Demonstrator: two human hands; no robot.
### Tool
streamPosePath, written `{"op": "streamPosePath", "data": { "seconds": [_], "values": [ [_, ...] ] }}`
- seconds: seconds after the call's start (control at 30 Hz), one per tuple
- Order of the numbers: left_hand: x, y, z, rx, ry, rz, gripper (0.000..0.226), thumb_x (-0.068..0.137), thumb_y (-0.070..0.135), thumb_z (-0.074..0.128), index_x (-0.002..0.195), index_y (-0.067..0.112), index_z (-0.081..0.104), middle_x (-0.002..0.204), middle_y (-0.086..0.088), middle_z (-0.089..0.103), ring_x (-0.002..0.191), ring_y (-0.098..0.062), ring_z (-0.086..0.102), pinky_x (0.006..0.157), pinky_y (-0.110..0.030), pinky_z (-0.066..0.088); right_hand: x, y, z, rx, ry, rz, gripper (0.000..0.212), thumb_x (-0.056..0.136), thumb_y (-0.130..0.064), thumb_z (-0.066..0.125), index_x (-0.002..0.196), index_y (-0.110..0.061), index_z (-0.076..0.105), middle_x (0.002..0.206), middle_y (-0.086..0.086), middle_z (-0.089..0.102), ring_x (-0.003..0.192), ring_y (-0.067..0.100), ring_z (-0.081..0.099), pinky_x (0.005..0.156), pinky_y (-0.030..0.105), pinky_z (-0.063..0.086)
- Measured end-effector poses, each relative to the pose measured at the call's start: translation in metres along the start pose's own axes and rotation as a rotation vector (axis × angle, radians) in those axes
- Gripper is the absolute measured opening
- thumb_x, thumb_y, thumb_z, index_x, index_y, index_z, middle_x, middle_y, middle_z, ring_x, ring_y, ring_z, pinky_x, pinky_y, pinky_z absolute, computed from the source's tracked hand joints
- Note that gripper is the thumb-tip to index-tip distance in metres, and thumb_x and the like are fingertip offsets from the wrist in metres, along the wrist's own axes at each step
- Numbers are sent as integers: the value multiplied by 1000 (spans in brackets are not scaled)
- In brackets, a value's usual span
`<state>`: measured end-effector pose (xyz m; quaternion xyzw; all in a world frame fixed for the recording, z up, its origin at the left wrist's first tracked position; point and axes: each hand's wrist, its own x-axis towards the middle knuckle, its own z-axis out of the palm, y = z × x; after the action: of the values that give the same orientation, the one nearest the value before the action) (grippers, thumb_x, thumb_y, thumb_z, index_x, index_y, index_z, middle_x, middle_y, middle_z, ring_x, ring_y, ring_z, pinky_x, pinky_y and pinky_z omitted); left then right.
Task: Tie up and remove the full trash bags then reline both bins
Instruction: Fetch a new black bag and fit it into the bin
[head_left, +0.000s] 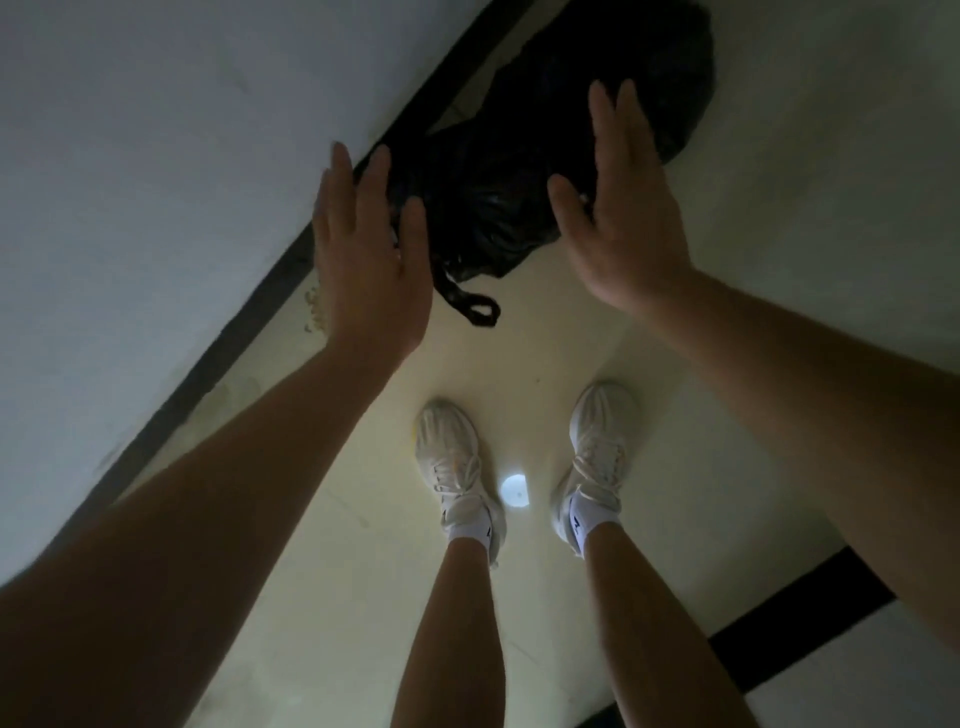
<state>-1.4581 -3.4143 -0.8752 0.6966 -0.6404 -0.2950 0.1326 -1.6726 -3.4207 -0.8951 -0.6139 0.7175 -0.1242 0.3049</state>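
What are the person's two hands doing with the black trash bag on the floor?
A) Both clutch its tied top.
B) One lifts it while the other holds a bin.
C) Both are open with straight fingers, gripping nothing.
C: the left hand and right hand show straight, spread fingers on either side of the black trash bag, and its tied top lies loose on the floor.
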Motion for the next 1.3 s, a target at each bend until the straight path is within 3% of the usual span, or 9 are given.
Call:
{"op": "streamPosePath", "data": {
  "seconds": [0.07,0.1,0.33,0.47,0.6,0.77,0.9,1.03,1.3],
  "values": [
    [-10,27,-29,173,13,72,57,105,45,29,155,19,23,164,-12,10,151,-30,8,122,-45,12,-8,-19,-34,-181,81,-76,70,103,-50,34,159,-12,17,165,20,11,150,38,17,121,49,22],
    [-15,42,-45,245,13,107,59,104,48,26,156,20,20,164,-13,7,151,-31,5,121,-50,10,-14,-31,-53,-251,112,-106,70,103,-53,33,158,-12,18,165,20,11,150,40,16,121,53,19],
    [-49,172,-212,354,158,329,58,105,46,23,156,18,21,164,-15,8,151,-35,3,117,-62,11,-81,-143,-232,-373,207,-201,68,103,-51,35,158,-14,20,164,20,14,150,39,17,120,53,12],
    [-63,274,-373,406,389,495,58,104,40,33,154,11,28,161,-22,15,150,-40,8,115,-65,13,-112,-245,-386,-366,349,-301,74,103,-52,36,160,-13,9,166,18,1,152,37,7,121,56,14],
    [-84,375,-544,466,736,656,56,104,36,41,152,10,31,158,-25,22,147,-44,17,113,-67,15,-132,-369,-535,-353,632,-509,73,103,-51,37,159,-11,12,165,20,2,153,38,5,122,55,12],
    [-152,436,-698,553,1035,586,54,105,39,37,153,15,30,159,-22,23,148,-39,19,115,-64,15,-161,-490,-654,-289,827,-705,71,104,-49,33,159,-12,9,165,21,0,153,37,1,124,51,5],
    [-227,424,-750,613,1180,427,56,104,40,38,155,17,26,160,-19,20,149,-37,16,118,-59,11,-186,-534,-678,-270,865,-900,71,104,-49,35,159,-12,10,165,22,-1,153,37,1,124,49,2],
    [-306,382,-736,573,1241,104,59,104,41,38,156,17,22,163,-17,15,150,-35,11,118,-59,11,-212,-556,-646,-232,744,-1121,71,103,-47,41,158,-11,15,163,26,-1,152,42,3,122,55,8],
    [-482,306,-670,644,1098,-371,62,103,45,33,157,20,16,164,-14,7,151,-33,4,119,-59,7,-302,-601,-509,-99,418,-1441,74,102,-46,44,159,-10,13,163,27,-4,152,42,1,122,56,6]
  ]
}}
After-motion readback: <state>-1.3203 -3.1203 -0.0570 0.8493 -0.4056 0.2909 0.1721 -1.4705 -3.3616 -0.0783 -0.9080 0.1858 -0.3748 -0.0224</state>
